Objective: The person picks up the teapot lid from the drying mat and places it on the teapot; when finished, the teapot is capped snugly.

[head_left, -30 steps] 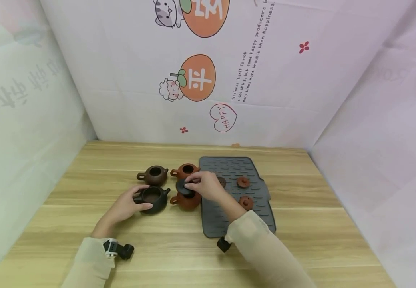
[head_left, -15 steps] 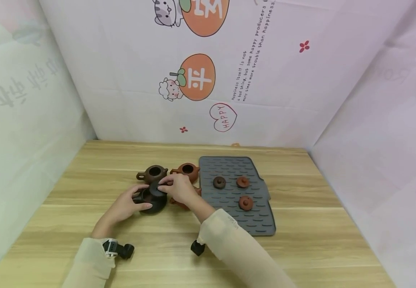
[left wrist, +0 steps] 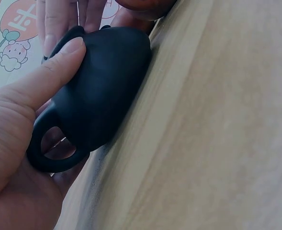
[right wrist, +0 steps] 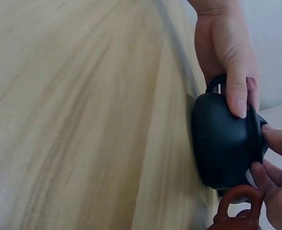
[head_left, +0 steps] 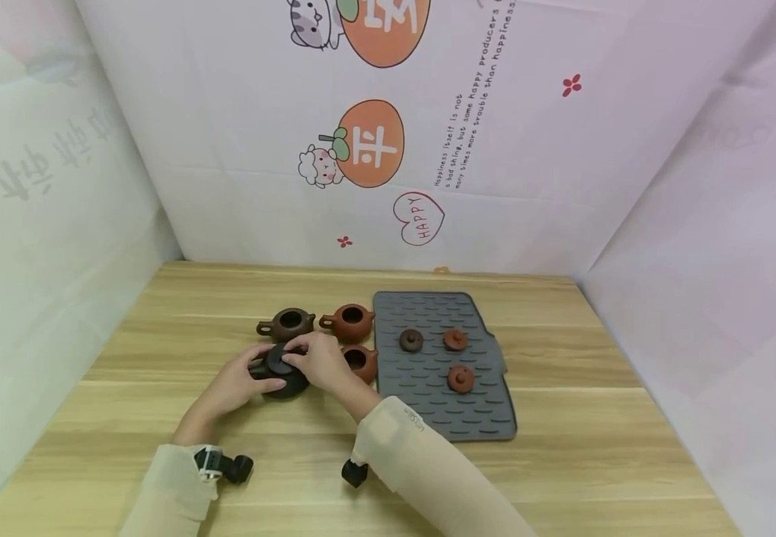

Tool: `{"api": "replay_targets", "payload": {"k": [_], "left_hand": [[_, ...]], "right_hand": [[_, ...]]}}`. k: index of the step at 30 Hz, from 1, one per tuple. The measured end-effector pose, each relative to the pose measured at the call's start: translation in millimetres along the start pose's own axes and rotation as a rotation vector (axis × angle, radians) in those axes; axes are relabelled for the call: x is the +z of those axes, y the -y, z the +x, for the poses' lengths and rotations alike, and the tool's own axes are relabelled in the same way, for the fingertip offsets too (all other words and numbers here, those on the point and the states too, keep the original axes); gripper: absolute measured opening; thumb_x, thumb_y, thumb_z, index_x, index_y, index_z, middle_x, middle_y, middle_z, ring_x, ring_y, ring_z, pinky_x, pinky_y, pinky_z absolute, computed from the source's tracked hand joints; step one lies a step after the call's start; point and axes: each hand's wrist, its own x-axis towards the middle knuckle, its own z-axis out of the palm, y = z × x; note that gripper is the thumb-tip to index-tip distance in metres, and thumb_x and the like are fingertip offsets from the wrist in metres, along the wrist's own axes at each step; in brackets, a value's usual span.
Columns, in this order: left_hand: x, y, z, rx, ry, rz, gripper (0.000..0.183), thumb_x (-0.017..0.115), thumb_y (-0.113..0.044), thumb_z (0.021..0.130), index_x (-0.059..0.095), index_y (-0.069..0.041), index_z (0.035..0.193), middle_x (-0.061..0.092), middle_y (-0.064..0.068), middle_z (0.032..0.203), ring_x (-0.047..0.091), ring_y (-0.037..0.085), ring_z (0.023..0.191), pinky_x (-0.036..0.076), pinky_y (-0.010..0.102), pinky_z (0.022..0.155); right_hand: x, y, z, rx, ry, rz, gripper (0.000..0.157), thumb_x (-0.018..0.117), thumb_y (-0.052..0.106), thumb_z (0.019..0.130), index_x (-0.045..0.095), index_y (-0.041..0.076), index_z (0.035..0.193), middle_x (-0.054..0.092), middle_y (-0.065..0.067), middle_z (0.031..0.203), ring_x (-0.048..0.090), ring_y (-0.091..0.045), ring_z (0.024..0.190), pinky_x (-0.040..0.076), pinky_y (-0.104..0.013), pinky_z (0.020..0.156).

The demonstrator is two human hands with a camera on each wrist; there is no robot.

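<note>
A black teapot (head_left: 288,389) stands on the table, its handle toward the left. My left hand (head_left: 236,382) grips it around the handle side, with the thumb (left wrist: 59,67) on the pot's wall near the rim in the left wrist view. Over the pot's mouth is a black teapot lid (head_left: 279,360), pinched by the fingers of my right hand (head_left: 323,363). The lid lies at the opening; whether it is fully seated cannot be told. In the right wrist view both hands meet at the black teapot (right wrist: 217,143), and the right fingers partly hide the lid.
Behind is a lidless dark brown teapot (head_left: 302,333). Two lidless reddish teapots (head_left: 358,328) stand to the right, the nearer one (head_left: 366,368) beside my right hand. On a grey mat (head_left: 421,309) lie a dark brown lid (head_left: 411,341) and two reddish lids (head_left: 461,379).
My right hand has carried the black lid leftward from above the nearer reddish teapot to the mouth of the black teapot. The left hand has kept its grip in place.
</note>
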Motion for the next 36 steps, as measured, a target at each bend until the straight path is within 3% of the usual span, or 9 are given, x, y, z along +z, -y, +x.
{"api": "replay_targets", "payload": {"k": [6, 13, 17, 24, 29, 36], "left_hand": [[0.8, -1.2, 0.5, 0.021, -0.01, -0.009, 0.073, 0.08, -0.036, 0.082, 0.049, -0.004, 0.14, 0.046, 0.021, 0.142, 0.039, 0.044, 0.13, 0.032, 0.061, 0.101], [0.3, -3.1, 1.0, 0.01, -0.002, -0.01, 0.075, 0.081, -0.035, 0.081, 0.048, -0.004, 0.141, 0.046, 0.023, 0.141, 0.041, 0.044, 0.129, 0.034, 0.06, 0.101], [-1.6, -5.5, 2.8, -0.012, 0.011, -0.001, 0.078, 0.081, -0.037, 0.081, 0.046, -0.004, 0.142, 0.045, 0.025, 0.142, 0.04, 0.045, 0.129, 0.034, 0.061, 0.101], [-3.2, -9.3, 8.4, -0.016, 0.028, 0.037, 0.079, 0.081, -0.039, 0.08, 0.047, -0.006, 0.142, 0.043, 0.024, 0.144, 0.041, 0.046, 0.128, 0.034, 0.062, 0.1], [-2.2, -19.0, 9.8, -0.013, 0.026, 0.058, 0.083, 0.079, -0.044, 0.08, 0.043, -0.008, 0.146, 0.037, 0.025, 0.147, 0.04, 0.049, 0.128, 0.034, 0.062, 0.101], [2.4, -46.2, 12.0, 0.099, -0.038, 0.059, 0.075, 0.079, -0.035, 0.083, 0.045, -0.006, 0.144, 0.04, 0.02, 0.146, 0.036, 0.043, 0.132, 0.03, 0.06, 0.105]], "right_hand": [[4.3, -3, 0, -0.046, 0.003, -0.068, 0.017, 0.073, 0.032, 0.09, 0.078, 0.022, 0.103, 0.069, 0.008, 0.108, 0.061, -0.01, 0.102, 0.049, -0.024, 0.084], [6.6, -5, 1, -0.063, 0.014, -0.068, 0.018, 0.071, 0.03, 0.091, 0.077, 0.021, 0.106, 0.069, 0.008, 0.109, 0.061, -0.01, 0.103, 0.049, -0.024, 0.086], [2.0, -5, 0, -0.045, 0.048, -0.058, 0.027, 0.069, 0.031, 0.092, 0.073, 0.022, 0.117, 0.067, 0.004, 0.117, 0.062, -0.012, 0.104, 0.051, -0.024, 0.083], [-32.0, -12, -9, -0.017, 0.028, 0.015, 0.031, 0.069, 0.023, 0.094, 0.069, 0.019, 0.124, 0.064, -0.001, 0.123, 0.064, -0.015, 0.1, 0.053, -0.027, 0.073], [-65.5, -31, -18, 0.0, -0.017, 0.045, 0.029, 0.068, 0.021, 0.095, 0.069, 0.015, 0.123, 0.067, -0.002, 0.111, 0.064, -0.015, 0.094, 0.053, -0.031, 0.072], [-109.1, -66, -38, 0.046, -0.09, 0.051, 0.029, 0.067, 0.02, 0.095, 0.068, 0.013, 0.123, 0.065, -0.007, 0.116, 0.063, -0.021, 0.1, 0.054, -0.037, 0.074]]}}
